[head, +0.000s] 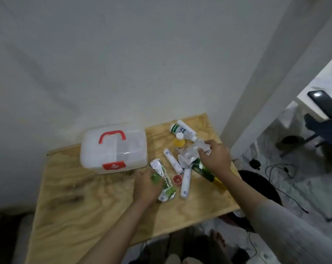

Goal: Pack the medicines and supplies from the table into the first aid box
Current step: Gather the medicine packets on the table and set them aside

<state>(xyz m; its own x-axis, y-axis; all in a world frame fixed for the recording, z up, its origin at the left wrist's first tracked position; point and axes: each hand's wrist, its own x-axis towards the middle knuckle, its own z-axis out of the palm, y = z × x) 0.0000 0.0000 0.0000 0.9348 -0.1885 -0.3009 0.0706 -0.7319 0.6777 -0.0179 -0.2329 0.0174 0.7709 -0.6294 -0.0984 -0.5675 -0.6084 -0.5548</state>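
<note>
Pale plywood forms the desk (89, 202) against a grey wall, and on it the translucent first aid box (113, 149) sits shut, with a red handle and a red latch bearing a white mark too blurred to read. Just right of it the left hand (147, 184) closes its fingers on a green-and-silver blister strip (164, 180), while the right hand (215, 156) pinches a silver foil pack (190, 154) among the loose supplies. Behind them a white tube (186, 129) shows green letters, perhaps "DE", beside an orange bottle (179, 142), two white rolls (173, 161) with illegible blue print, and a red cap (177, 179).
</note>
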